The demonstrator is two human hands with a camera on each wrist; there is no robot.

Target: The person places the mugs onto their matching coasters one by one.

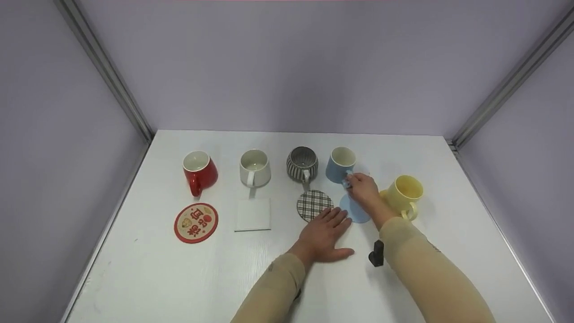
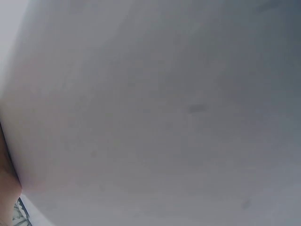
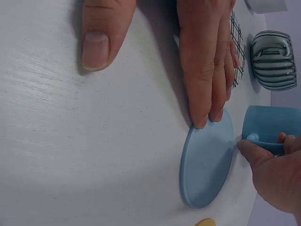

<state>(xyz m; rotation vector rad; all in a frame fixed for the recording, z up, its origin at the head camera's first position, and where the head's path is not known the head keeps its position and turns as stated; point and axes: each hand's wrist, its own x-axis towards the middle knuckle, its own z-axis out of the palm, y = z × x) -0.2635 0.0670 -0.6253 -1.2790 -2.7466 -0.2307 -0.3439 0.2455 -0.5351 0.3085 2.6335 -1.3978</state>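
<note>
My right hand (image 1: 364, 192) pinches the handle of a light blue mug (image 1: 337, 169), which stands upright on the white table. In the right wrist view the thumb and fingers close around that handle (image 3: 270, 147). My left hand (image 1: 323, 235) lies flat, fingers straight and thumb spread. Its fingertips touch the near edge of a round blue coaster (image 3: 207, 162), just in front of the blue mug. Part of a round plaid coaster (image 1: 313, 202) is covered by the left fingers. The left wrist view shows mostly blurred pale surface, with a bit of skin at the lower left.
A striped grey mug (image 1: 296, 168), a white mug (image 1: 260, 175) and a red mug (image 1: 206, 175) stand to the left. Before them lie a white square coaster (image 1: 252, 215) and a red-rimmed round coaster (image 1: 196, 223). A yellow mug (image 1: 403, 195) stands beside the right forearm, over a yellow coaster.
</note>
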